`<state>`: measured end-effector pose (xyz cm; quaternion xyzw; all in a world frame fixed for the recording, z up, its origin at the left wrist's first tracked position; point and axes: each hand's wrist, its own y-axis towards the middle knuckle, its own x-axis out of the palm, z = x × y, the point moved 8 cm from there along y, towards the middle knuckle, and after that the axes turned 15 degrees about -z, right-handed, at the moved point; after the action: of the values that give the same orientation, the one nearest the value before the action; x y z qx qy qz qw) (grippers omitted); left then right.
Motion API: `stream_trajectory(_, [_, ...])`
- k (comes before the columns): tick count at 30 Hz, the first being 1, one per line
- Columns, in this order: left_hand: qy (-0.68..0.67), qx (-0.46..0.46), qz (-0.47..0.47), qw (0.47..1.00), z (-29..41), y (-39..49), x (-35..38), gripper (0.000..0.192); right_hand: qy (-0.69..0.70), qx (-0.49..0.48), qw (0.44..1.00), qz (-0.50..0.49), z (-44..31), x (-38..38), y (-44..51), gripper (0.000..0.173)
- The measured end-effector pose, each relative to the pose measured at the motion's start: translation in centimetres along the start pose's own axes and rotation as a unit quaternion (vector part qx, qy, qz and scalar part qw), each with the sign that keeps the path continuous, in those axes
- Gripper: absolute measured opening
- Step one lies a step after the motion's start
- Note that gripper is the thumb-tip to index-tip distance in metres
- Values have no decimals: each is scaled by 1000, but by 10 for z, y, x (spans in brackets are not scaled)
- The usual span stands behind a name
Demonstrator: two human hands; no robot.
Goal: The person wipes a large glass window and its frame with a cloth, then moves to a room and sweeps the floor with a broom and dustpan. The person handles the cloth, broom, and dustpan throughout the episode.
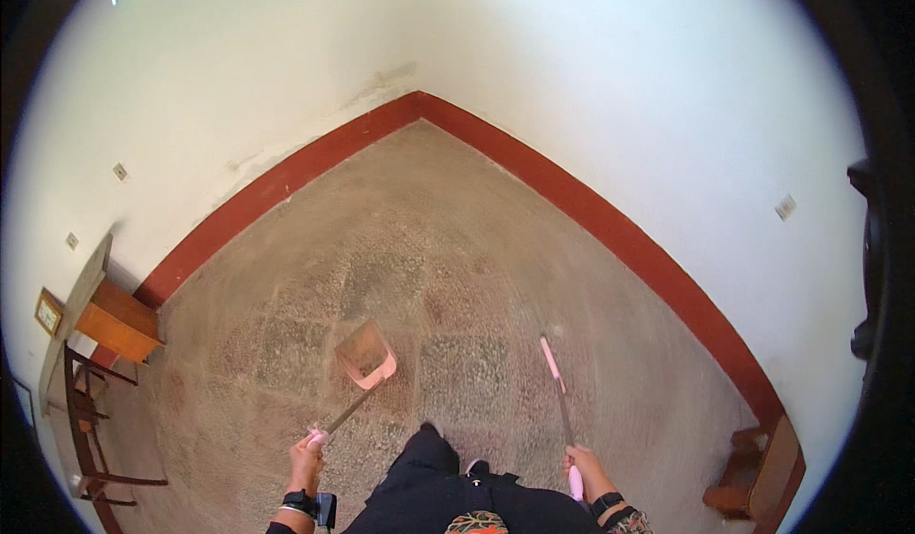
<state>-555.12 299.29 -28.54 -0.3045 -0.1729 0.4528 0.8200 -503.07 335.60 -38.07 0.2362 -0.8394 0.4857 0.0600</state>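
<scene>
My left hand (309, 455) is closed round the pink grip of a long-handled dustpan (366, 355). The pink pan lies low over the patterned floor, ahead and left of my feet, and seems to hold some dark debris. In my right hand (585, 462) is the handle of a long brush (550, 359) with a pink head, its pink grip end showing below my fist. The brush head points forward near the floor, right of the dustpan and apart from it. Its bristles are too blurred to make out.
A wooden desk (121, 319) and a dark wooden chair (78, 420) stand at the left wall. A brown wooden piece of furniture (758, 470) is at the lower right. White walls with a red skirting band (572, 184) meet in a corner ahead.
</scene>
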Motion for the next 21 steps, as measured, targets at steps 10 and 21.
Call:
stream_trajectory(10, [86, 26, 40, 995, 123, 215, 81, 25, 11, 10, 991, -130, -255, 141, 217, 16])
stream_trajectory(21, [21, 1, 47, 999, 304, 440, 173, 25, 7, 45, 982, -186, -485, 245, 394, 11])
